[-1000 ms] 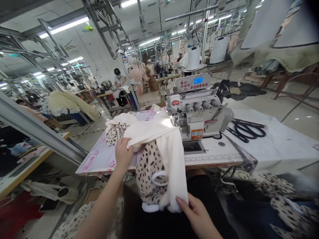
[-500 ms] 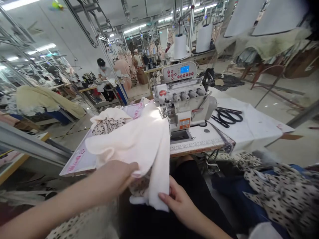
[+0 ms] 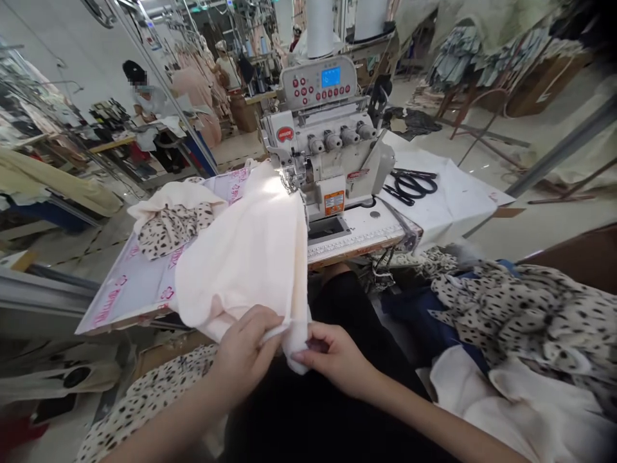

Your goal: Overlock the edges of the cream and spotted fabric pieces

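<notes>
A cream fabric piece (image 3: 245, 251) stretches from the needle area of an overlock sewing machine (image 3: 328, 141) down toward my lap. My left hand (image 3: 248, 344) is closed on its near edge, thumb and fingers pinching the cloth. Close beside it, my right hand (image 3: 335, 354) pinches the layered right-hand corner between thumb and fingertips. The far end of the cloth lies under the machine's lit presser foot area, where its exact hold is hidden. A bunched spotted fabric (image 3: 168, 228) with cream cloth rests on the table's left side.
Black-handled scissors (image 3: 412, 185) lie on the white covering (image 3: 448, 209) right of the machine. Spotted cloth (image 3: 535, 315) and cream pieces (image 3: 520, 399) are heaped at my right. More spotted fabric (image 3: 159, 392) hangs at lower left. A co-worker (image 3: 144, 103) sits at another station behind.
My left hand has moved down and right along the cloth edge, closer to my right hand. The cloth is drawn straighter and flatter toward me. The camera view has shifted.
</notes>
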Available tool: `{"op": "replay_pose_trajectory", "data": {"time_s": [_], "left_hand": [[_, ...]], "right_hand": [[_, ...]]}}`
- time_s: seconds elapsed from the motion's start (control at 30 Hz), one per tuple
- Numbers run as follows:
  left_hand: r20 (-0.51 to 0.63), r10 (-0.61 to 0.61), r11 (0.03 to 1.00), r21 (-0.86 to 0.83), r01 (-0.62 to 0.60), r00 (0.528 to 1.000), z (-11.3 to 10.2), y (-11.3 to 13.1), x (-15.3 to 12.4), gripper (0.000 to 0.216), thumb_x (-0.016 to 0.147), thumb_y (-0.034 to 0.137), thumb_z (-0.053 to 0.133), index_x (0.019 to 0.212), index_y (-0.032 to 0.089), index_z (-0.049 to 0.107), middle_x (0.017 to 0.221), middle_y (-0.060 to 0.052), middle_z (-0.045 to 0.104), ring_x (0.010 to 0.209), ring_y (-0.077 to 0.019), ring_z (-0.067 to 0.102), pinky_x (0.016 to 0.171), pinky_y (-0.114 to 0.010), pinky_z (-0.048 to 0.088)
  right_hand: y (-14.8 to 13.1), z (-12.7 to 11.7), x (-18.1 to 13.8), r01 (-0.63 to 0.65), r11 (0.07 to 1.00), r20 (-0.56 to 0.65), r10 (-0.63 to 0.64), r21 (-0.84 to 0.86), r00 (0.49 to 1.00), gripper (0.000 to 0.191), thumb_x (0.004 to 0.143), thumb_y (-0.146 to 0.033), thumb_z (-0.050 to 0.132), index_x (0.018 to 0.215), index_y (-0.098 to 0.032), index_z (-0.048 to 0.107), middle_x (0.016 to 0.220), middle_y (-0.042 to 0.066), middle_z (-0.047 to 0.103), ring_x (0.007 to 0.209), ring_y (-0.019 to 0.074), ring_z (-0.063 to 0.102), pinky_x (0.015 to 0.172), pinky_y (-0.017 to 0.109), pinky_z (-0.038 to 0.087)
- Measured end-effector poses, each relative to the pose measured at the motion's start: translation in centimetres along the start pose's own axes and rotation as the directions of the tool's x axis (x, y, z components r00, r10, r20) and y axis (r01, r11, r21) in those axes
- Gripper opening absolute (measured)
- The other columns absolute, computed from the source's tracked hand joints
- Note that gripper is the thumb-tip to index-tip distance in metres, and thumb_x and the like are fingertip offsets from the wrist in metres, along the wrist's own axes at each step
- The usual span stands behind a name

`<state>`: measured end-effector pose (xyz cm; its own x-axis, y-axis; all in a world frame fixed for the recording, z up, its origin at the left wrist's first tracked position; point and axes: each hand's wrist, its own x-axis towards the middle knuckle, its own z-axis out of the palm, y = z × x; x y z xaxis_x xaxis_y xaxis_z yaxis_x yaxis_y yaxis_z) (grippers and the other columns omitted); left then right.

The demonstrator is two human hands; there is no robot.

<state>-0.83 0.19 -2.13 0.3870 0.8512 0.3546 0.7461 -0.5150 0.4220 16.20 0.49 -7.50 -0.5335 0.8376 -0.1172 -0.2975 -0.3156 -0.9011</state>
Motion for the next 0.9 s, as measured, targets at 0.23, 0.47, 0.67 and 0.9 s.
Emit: {"op": "replay_pose_trajectory", "data": {"time_s": [0.23, 0.47, 0.67, 0.9], "left_hand": [[-0.032, 0.033, 0.996, -0.081, -0.036, 0.999, -0.6, 1.4, 0.2, 0.016, 0.080, 0.009, 0.046, 0.089, 0.021, 0.051, 0.078, -0.003, 0.057, 0.074, -0.0126, 0.054, 0.064, -0.024, 0.046], [-0.105, 0.088, 0.993, -0.071, -0.096, 0.991, -0.8, 2.0, 0.3, 0.017, 0.078, 0.004, 0.049, 0.088, 0.016, 0.057, 0.077, -0.003, 0.058, 0.073, -0.0104, 0.056, 0.065, -0.020, 0.047], [-0.072, 0.131, 0.990, -0.036, -0.134, 0.989, -0.8, 2.3, 0.5, 0.019, 0.078, 0.004, 0.049, 0.090, 0.015, 0.057, 0.079, -0.003, 0.058, 0.075, -0.0090, 0.056, 0.069, -0.018, 0.048], [-0.050, 0.205, 0.979, 0.019, -0.204, 0.978, 0.2, 1.9, 0.1, 0.019, 0.081, 0.006, 0.048, 0.097, 0.014, 0.053, 0.081, -0.005, 0.057, 0.077, -0.0113, 0.055, 0.072, -0.021, 0.049]], "right_hand": [[-2.7, 0.9, 0.1, 0.167, 0.984, -0.082, -0.172, -0.058, 0.982, 0.014, 0.072, -0.029, 0.062, 0.071, -0.016, 0.061, 0.069, 0.000, 0.057, 0.065, 0.0129, 0.053, 0.063, 0.024, 0.045], [-3.1, 1.1, -0.3, 0.246, 0.868, -0.146, -0.337, -0.430, 0.930, 0.010, 0.074, -0.018, 0.057, 0.065, -0.015, 0.060, 0.062, -0.001, 0.056, 0.056, 0.0100, 0.049, 0.053, 0.020, 0.041], [-3.2, 0.9, -0.5, 0.324, 0.764, -0.088, -0.442, -0.558, 0.893, 0.012, 0.078, -0.012, 0.051, 0.072, -0.017, 0.060, 0.069, 0.001, 0.059, 0.063, 0.0118, 0.055, 0.060, 0.022, 0.044], [-4.3, 1.0, -1.7, 0.312, 0.711, -0.002, -0.403, -0.630, 0.915, 0.016, 0.079, -0.010, 0.042, 0.069, -0.016, 0.053, 0.066, 0.001, 0.052, 0.061, 0.0120, 0.048, 0.058, 0.023, 0.040]]}}
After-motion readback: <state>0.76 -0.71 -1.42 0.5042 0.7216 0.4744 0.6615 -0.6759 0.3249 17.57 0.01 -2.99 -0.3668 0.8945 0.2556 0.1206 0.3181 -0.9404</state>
